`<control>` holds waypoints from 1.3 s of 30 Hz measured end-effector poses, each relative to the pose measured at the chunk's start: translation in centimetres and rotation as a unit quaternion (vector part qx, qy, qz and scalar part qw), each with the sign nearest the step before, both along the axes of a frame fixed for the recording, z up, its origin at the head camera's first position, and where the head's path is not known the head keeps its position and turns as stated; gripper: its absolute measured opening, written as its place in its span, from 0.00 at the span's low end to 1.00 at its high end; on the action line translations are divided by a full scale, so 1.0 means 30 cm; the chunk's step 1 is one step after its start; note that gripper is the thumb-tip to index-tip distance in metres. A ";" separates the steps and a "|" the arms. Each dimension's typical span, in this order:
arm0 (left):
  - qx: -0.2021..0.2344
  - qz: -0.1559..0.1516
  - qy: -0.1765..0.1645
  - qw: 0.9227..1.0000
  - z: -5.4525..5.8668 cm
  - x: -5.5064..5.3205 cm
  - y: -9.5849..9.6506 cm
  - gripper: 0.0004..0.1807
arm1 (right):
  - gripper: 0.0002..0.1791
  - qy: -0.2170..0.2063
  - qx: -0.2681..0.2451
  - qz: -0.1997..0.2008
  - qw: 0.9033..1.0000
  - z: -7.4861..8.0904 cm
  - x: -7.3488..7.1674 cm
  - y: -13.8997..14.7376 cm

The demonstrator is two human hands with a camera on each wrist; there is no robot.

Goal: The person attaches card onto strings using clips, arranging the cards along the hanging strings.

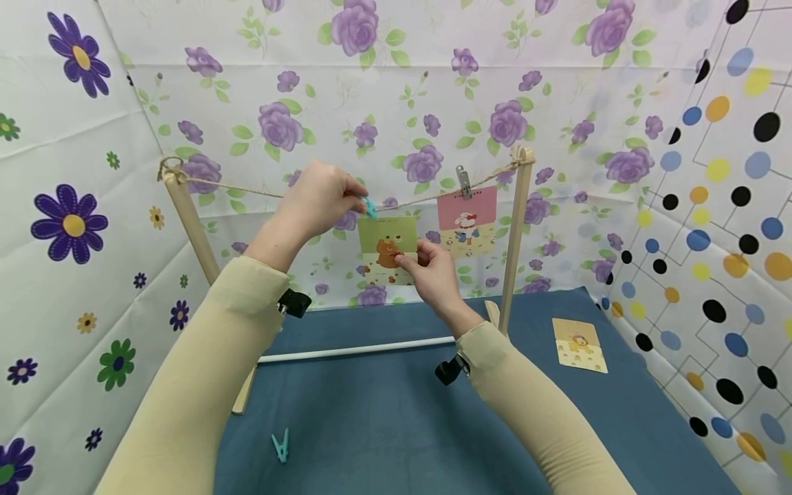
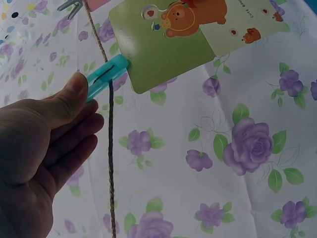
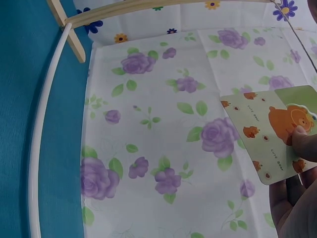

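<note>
My left hand [image 1: 322,199] pinches a teal clothespin [image 2: 108,74] between thumb and fingers, up at the twine line [image 2: 111,163]. The clothespin's tip meets the top edge of a green and cream bear card [image 1: 388,240]. With thumb in front and fingers behind, my right hand [image 1: 435,273] holds that card by its right side, just below the line. To the right, a pink rabbit card [image 1: 467,223] hangs from the twine under a silver metal clip [image 1: 463,181].
Wooden posts [image 1: 521,227] carry the twine at both ends, with a white rod [image 1: 359,350] low between them. Another teal clothespin [image 1: 281,445] lies at the front left of the blue tabletop [image 1: 371,419]. A yellow card [image 1: 579,345] lies at right.
</note>
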State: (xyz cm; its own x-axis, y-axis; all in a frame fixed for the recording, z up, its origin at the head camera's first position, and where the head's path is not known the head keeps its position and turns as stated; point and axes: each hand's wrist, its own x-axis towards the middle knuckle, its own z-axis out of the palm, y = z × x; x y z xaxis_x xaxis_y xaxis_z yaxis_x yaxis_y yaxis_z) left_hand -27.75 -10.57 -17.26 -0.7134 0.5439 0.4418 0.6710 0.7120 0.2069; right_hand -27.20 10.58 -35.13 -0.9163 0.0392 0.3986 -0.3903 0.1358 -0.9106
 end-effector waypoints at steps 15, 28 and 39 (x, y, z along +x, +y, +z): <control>-0.003 0.004 -0.031 1.000 0.000 0.008 0.011 0.11 | 0.10 0.011 -0.006 0.008 1.000 -0.002 0.002 -0.015; -0.008 0.000 -0.045 0.999 0.000 0.004 0.014 0.11 | 0.12 0.007 -0.022 0.006 1.000 -0.007 -0.002 -0.031; -0.022 0.004 -0.056 0.998 0.006 0.010 0.025 0.11 | 0.14 -0.002 -0.027 0.022 0.999 -0.003 0.006 -0.037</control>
State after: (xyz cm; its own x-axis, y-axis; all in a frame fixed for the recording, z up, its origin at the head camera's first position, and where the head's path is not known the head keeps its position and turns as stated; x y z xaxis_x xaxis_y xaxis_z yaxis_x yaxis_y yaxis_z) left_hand -27.45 -9.81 -17.09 -0.7610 0.5557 0.3348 0.6402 0.7269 0.2485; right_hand -27.02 9.48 -35.23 -0.9189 0.0204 0.3940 -0.3918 0.0703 -0.9174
